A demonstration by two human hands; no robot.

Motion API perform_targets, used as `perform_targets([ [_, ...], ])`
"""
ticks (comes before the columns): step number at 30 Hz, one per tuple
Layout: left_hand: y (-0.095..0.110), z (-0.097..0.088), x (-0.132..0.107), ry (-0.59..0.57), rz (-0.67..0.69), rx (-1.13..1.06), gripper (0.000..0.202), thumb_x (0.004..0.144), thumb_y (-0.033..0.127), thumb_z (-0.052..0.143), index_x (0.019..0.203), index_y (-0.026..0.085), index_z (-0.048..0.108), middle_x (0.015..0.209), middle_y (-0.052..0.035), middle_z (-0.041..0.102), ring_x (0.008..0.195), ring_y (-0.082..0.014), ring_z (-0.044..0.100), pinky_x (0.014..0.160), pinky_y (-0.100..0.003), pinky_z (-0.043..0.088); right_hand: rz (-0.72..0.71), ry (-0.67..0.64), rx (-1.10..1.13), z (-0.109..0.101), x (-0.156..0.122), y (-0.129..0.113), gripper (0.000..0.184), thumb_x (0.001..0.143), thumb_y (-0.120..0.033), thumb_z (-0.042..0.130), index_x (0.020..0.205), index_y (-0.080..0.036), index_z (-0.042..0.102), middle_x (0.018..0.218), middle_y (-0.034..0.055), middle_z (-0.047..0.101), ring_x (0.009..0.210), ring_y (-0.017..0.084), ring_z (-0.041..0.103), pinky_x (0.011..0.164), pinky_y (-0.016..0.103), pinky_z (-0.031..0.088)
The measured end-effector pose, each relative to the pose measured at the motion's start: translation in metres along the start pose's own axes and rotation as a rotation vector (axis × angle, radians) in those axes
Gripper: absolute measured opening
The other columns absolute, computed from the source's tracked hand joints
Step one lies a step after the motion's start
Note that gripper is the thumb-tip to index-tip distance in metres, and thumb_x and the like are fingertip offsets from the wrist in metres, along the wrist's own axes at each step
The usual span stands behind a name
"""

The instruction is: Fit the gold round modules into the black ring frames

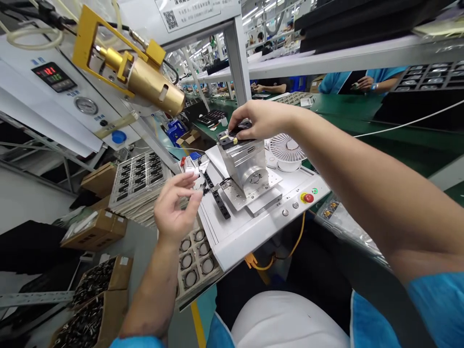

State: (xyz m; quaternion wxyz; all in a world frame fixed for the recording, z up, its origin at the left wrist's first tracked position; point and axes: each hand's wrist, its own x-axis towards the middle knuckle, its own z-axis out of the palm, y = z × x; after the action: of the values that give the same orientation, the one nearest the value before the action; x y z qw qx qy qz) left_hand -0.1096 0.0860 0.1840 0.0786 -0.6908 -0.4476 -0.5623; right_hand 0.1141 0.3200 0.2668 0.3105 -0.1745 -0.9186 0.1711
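My right hand (255, 120) grips a small black plastic part (241, 129) on top of a brushed-metal fixture block (246, 164). A black-and-yellow piece (227, 140) sits under the part at the block's front corner. My left hand (174, 208) hangs to the left of the block, its thumb and forefinger pinched together. Nothing shows clearly between those fingertips. Just beyond them lies a small white part (192, 170) with a red-tipped item (183, 161) behind it. A slotted black strip (221, 205) lies on the white machine base (250, 237).
A brass ultrasonic-welder-style head (152, 87) hangs above left on a yellow frame. A white fan (286, 152) stands behind the block, and a red emergency stop (308, 197) sits on the base. Trays of parts and cardboard boxes (105, 273) fill the left. Co-workers' arms show beyond.
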Motion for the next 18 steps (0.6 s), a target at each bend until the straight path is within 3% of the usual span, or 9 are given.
perform_targets([
  [3, -0.003, 0.022, 0.041, -0.003, 0.022, -0.020, 0.017, 0.092, 0.030, 0.071, 0.082, 0.019, 0.065, 0.116, -0.0083, 0.077, 0.104, -0.0230, 0.076, 0.095, -0.044, 0.062, -0.037, 0.084, 0.075, -0.001, -0.002, 0.000, 0.023, 0.073, -0.021, 0.087, 0.093, -0.019, 0.077, 0.095, 0.0038, 0.073, 0.094, 0.024, 0.069, 0.094, 0.043, 0.057],
  [6, -0.005, 0.048, 0.085, -0.051, 0.073, 0.091, 0.017, 0.092, 0.031, 0.071, 0.081, 0.019, 0.068, 0.113, -0.0087, 0.079, 0.106, -0.0228, 0.075, 0.099, -0.041, 0.057, -0.025, 0.311, 0.192, 0.001, -0.017, -0.002, 0.028, 0.077, -0.026, 0.084, 0.102, -0.016, 0.074, 0.105, 0.0079, 0.073, 0.101, 0.026, 0.068, 0.096, 0.045, 0.057],
  [11, -0.006, 0.088, 0.141, -0.345, 0.006, 0.338, 0.019, 0.086, 0.032, 0.075, 0.075, 0.018, 0.071, 0.089, -0.0057, 0.078, 0.085, -0.0215, 0.072, 0.082, -0.034, 0.053, 0.048, 0.532, 0.296, 0.003, -0.063, -0.010, 0.029, 0.079, -0.029, 0.081, 0.103, -0.017, 0.069, 0.107, 0.0080, 0.072, 0.103, 0.026, 0.069, 0.094, 0.044, 0.059],
  [15, 0.001, 0.093, 0.152, -0.582, -0.010, 0.378, 0.036, 0.096, 0.047, 0.062, 0.076, 0.018, 0.071, 0.076, -0.0041, 0.073, 0.076, -0.0200, 0.066, 0.078, -0.033, 0.049, 0.165, 0.575, 0.372, 0.004, -0.120, -0.019, 0.033, 0.078, -0.034, 0.084, 0.102, -0.018, 0.069, 0.108, 0.0079, 0.073, 0.101, 0.026, 0.070, 0.094, 0.045, 0.060],
  [18, 0.004, 0.083, 0.143, -0.698, 0.014, 0.325, 0.047, 0.095, 0.062, 0.057, 0.101, 0.018, 0.072, 0.103, -0.0074, 0.077, 0.094, -0.0244, 0.070, 0.087, -0.035, 0.051, 0.348, 0.561, 0.418, 0.011, -0.174, -0.013, 0.037, 0.076, -0.041, 0.085, 0.102, -0.020, 0.069, 0.108, 0.0086, 0.074, 0.100, 0.027, 0.072, 0.095, 0.048, 0.060],
])
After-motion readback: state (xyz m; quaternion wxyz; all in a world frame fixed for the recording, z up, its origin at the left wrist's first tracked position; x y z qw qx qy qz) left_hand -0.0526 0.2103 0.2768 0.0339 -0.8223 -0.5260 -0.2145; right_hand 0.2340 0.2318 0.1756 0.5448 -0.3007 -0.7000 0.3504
